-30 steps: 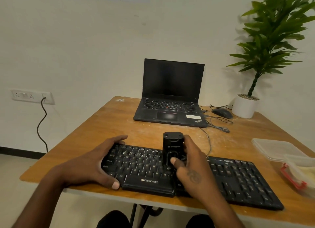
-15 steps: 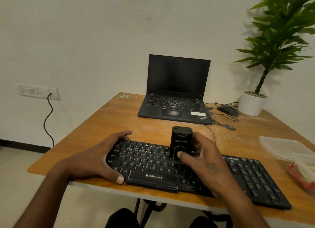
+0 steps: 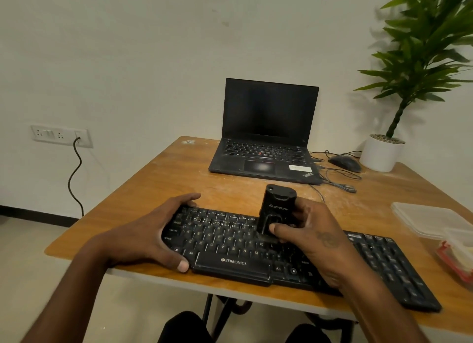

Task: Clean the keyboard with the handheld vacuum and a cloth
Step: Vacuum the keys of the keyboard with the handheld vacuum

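- Left hand (image 3: pixel 151 237) grips the left end of the black Zebronics keyboard (image 3: pixel 238 242): fingers over the far edge, thumb on the near edge.
- Keyboard lies along the near edge of the wooden table (image 3: pixel 158 186).
- Right hand (image 3: pixel 314 237) grasps the black handheld vacuum (image 3: pixel 277 208), upright, its lower end on the middle keys.
- Open laptop (image 3: pixel 266 135) behind; potted plant (image 3: pixel 384 151) at far right.

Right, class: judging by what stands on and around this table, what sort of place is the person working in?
Probably an office or home desk: an open laptop with a wired mouse sits on the wooden table, and a potted plant stands at its far corner.
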{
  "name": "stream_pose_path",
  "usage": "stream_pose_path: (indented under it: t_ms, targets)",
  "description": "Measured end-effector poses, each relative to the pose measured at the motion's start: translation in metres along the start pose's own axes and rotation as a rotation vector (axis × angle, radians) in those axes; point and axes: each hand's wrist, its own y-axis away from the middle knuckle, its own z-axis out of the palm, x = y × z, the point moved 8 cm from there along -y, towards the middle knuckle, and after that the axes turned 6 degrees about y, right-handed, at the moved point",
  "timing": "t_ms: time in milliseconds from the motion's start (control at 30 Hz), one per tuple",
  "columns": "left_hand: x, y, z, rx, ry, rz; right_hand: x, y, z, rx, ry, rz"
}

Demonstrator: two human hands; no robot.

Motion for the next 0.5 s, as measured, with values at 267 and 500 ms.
stream_pose_path:
  t_ms: [267,500]
  targets:
    - [-0.001,0.001,0.0,-0.009,0.007,-0.002,-0.015,-0.015,0.036,-0.059,0.062,-0.07]
    - [-0.004,-0.001,-0.001,-0.004,-0.006,0.0,0.0,-0.005,0.008,-0.003,-0.086,0.023]
